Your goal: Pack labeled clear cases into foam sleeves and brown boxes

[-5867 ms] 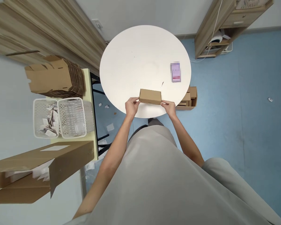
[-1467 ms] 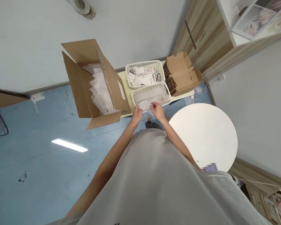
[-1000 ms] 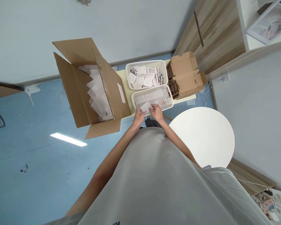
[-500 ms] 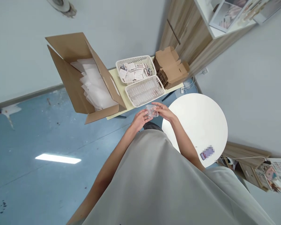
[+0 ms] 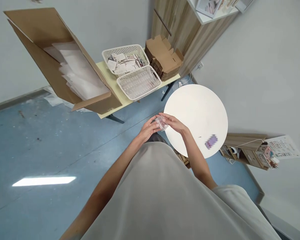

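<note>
A small clear plastic box (image 5: 161, 123) is held in front of my body, between both hands. My left hand (image 5: 148, 128) grips it from the left side, fingers along its edge. From the right, my right hand (image 5: 174, 122) holds the other side, with its fingers over the top. Whether anything lies inside the box is too small to tell. Both hands are near the left edge of the round white table (image 5: 197, 113).
A yellow bench (image 5: 107, 111) bears an open carton (image 5: 47, 76) of white sheets, a basket (image 5: 103, 55) of printed packets, a basket (image 5: 161, 80) of clear plastic cases, and folded cardboard boxes (image 5: 162, 53). A phone (image 5: 211, 141) lies on the round table. A wooden cabinet (image 5: 180, 26) stands behind.
The view has turned right, so the bench and carton have shifted left and up. The hands are now closer to the round table, and the clear box is tilted differently between them.
</note>
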### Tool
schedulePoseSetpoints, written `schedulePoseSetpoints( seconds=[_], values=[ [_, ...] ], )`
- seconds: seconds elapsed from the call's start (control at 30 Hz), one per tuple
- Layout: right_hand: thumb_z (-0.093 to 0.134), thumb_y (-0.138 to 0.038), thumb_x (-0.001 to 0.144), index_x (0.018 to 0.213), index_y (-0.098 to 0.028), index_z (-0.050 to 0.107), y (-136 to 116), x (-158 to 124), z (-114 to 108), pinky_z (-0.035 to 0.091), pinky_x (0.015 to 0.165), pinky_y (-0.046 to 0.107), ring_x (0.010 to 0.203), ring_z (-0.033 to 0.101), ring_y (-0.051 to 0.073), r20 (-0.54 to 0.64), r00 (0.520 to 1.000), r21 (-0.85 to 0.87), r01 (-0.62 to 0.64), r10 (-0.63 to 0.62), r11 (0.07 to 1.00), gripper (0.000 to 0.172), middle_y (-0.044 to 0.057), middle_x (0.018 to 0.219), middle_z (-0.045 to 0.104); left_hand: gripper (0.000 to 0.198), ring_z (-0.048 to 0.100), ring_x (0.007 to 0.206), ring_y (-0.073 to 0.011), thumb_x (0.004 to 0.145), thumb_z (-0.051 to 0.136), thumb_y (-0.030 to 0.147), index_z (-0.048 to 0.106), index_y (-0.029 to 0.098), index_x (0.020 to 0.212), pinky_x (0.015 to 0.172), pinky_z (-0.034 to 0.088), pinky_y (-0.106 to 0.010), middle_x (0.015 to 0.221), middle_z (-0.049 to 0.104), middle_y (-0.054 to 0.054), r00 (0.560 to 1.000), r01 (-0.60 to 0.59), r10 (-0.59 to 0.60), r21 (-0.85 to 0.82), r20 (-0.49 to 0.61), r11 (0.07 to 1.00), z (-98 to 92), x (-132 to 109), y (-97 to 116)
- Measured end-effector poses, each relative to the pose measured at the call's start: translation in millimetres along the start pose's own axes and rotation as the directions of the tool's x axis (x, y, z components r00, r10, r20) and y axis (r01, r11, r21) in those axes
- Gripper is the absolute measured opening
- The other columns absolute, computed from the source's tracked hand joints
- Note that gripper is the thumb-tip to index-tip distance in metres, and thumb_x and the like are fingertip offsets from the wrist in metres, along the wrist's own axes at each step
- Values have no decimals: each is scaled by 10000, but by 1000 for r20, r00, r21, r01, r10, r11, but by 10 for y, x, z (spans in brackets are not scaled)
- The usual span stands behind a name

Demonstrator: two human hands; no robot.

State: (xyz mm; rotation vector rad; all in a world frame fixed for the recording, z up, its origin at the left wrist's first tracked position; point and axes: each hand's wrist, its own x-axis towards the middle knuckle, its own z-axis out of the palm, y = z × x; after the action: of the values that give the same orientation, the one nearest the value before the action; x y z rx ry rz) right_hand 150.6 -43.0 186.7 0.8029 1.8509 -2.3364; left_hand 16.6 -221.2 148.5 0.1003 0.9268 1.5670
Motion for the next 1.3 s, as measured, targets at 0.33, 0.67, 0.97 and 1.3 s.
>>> schedulePoseSetpoints(
  seconds=[0.33,0.67,0.97,1.3],
  values=[
    [832,-761,885,1415,-247,756,51,-450,216,558,1238,542,1421,677,347,-381,916,-234,36,-125,972,743,139,1557,705,903,758,1277,-311,794,947,318,559,212,1602,1215,564,-585,1351,782,-131,996,-45,50,69,-78,997,166,57,-224],
    [901,-628,869,1619,-229,631,-57,-647,182,663,1133,514,1313,762,335,-223,969,-278,40,-104,960,891,160,1637,646,1110,766,1247,-362,686,994,447,523,189,1657,1213,526,-614,1480,723,-183,983,-164,177,195,-52,967,258,103,-184],
    [823,-581,926,1630,-231,647,-68,-680,227,714,1046,534,1152,813,301,-188,979,-376,4,-80,926,806,92,1613,679,1115,780,1213,-364,614,1046,475,595,189,1593,1169,571,-631,1438,740,-177,986,-142,157,193,-62,971,189,24,-243],
    [788,-675,931,1458,-246,712,-438,-722,66,736,974,494,1198,808,312,-133,991,-211,-7,-22,977,684,90,1425,792,951,761,1330,-372,814,956,333,518,222,1651,1250,514,-684,1549,702,-193,988,-125,126,-16,86,992,257,-135,-63]
  ],
)
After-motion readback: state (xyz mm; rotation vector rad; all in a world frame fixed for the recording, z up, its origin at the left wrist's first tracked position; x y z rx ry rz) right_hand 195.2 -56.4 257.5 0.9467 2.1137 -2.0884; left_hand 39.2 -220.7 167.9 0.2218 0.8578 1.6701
